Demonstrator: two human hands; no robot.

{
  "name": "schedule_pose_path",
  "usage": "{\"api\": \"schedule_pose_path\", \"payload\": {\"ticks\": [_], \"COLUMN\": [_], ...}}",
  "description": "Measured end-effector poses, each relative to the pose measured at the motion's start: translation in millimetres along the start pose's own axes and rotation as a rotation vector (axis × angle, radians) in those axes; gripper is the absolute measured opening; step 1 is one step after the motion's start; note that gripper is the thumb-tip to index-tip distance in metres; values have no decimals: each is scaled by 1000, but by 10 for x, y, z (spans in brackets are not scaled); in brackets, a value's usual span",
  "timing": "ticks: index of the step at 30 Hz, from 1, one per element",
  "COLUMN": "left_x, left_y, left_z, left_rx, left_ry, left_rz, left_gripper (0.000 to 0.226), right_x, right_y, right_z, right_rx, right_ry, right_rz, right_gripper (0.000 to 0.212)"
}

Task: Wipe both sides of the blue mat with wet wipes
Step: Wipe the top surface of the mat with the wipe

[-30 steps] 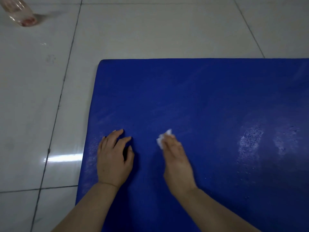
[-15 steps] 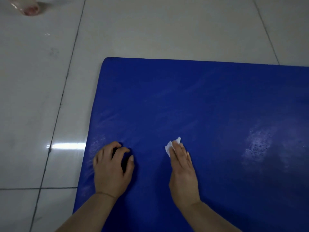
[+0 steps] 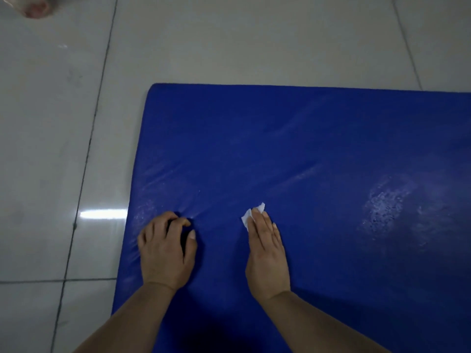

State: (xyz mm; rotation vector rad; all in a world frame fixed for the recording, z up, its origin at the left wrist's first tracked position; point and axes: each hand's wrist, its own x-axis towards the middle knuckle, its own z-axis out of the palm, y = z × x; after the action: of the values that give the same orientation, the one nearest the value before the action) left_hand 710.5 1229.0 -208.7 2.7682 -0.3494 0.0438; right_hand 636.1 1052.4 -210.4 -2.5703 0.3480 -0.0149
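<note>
Now, R hand flat, pressing wet wipe on blue mat, L hand fingers curled on mat

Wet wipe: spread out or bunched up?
Bunched up: only a small crumpled white bit of the wipe shows past the right hand pressing it flat.
</note>
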Motion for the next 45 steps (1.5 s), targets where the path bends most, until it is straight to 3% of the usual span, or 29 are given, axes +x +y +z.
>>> {"api": "schedule_pose_path", "payload": {"ticks": [4, 15, 19, 24, 26, 29, 31, 36, 38, 42, 45], "left_x": [-11, -18, -232, -266, -246, -257, -254, -242, -248, -247, -247], "left_y": [8, -33, -26, -16, -11, -21, -17, 18, 20, 18, 12], "left_z": [-30, 10, 7, 29, 21, 7, 1, 17, 28, 23, 28], "left_rx": [-18, -126, -150, -119, -146, -162, -158, -107, -99, -98, -103], "left_ry": [16, 104, 169, 130, 118, 101, 80, 76, 85, 78, 75], "left_rz": [-11, 50, 52, -19, -37, -47, -55, -51, -52, -56, -52], "left_gripper": [35, 40, 40, 36, 36, 39, 40, 37, 36, 36, 37], "right_x": [-16, -36, -206, -188, -130, -258, -284, -188, -191, -339, -355], "right_y": [-50, -85, -43, -20, -172, -556, -480, 165, 98, -484, -470], "right_z": [-54, -157, -72, 12, 97, 292, 321, -163, -155, 210, 252], "right_rx": [-4, 14, -16, -98, -143, -253, -220, -311, -252, -286, -179], "right_ry": [-23, -36, 115, 233, 232, -14, -22, 160, 182, 64, 56], "right_rz": [10, -5, 99, 189, 110, -259, -313, 133, 202, -132, -200], "right_gripper": [93, 74, 77, 63, 66, 67, 62, 76, 76, 79, 78]}}
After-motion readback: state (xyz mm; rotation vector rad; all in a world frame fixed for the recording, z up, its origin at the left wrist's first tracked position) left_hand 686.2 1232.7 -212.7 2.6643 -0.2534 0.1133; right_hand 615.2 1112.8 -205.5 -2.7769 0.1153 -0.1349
